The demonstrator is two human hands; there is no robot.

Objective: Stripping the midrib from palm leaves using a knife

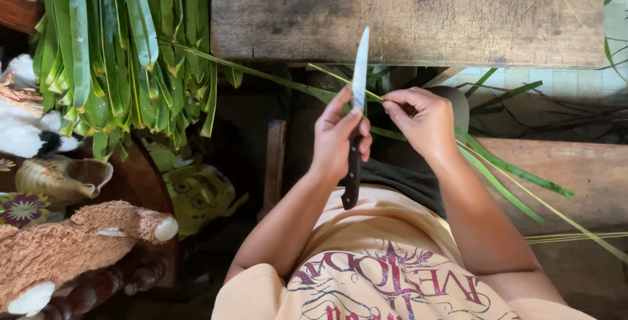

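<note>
Your left hand (339,138) grips a knife (356,107), blade up. Your right hand (424,120) pinches a long green leaf (275,77) against it, partly stripped. Beyond, a wooden counter (405,13); many uncut leaves (124,52) hang at left.

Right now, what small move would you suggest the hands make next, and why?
Probably draw the knife along the long green leaf: the left hand holds the blade against it, and the right hand pinches the leaf beside the blade.
</note>
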